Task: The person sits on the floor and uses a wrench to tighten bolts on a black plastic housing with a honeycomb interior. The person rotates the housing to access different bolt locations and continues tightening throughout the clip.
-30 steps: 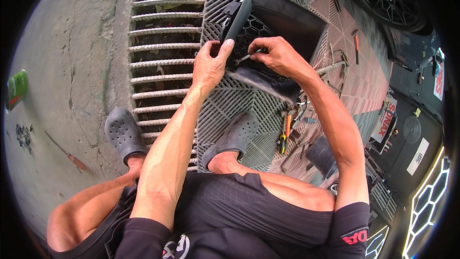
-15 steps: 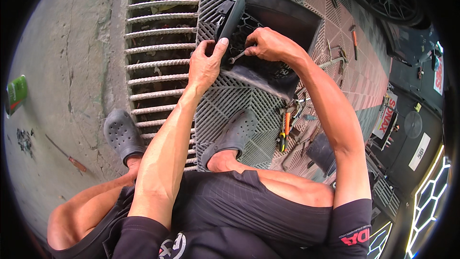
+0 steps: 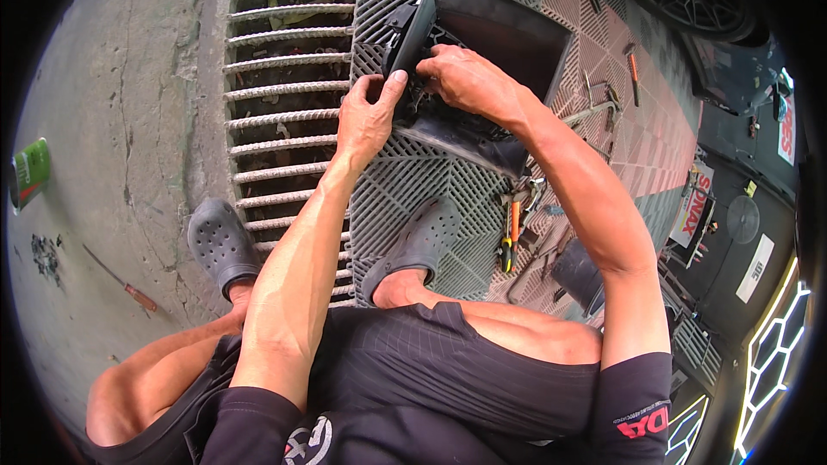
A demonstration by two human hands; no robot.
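A black box-like plastic housing [image 3: 521, 43] stands on the floor mat in front of me, open side up and turned at an angle. My left hand [image 3: 365, 119] grips its left wall, thumb over the rim and fingers round the outside. My right hand [image 3: 474, 84] reaches inside, close to that same wall, with its fingers bent and closed. The small wrench seen in it half a second ago is now hidden behind the fingers. Dark fittings show in part under the hand.
A steel bar grate [image 3: 289, 60] runs left of the grey slatted mat [image 3: 405, 189]. Pliers, an orange-handled tool [image 3: 515, 222] and other hand tools lie at the right, with a hammer [image 3: 634, 73] beyond. A screwdriver [image 3: 138, 296] and green can [image 3: 31, 174] are at far left.
My right hand has shifted left and slightly up, closer to the housing's left wall, and the wrench has gone out of sight. My left hand keeps its grip.
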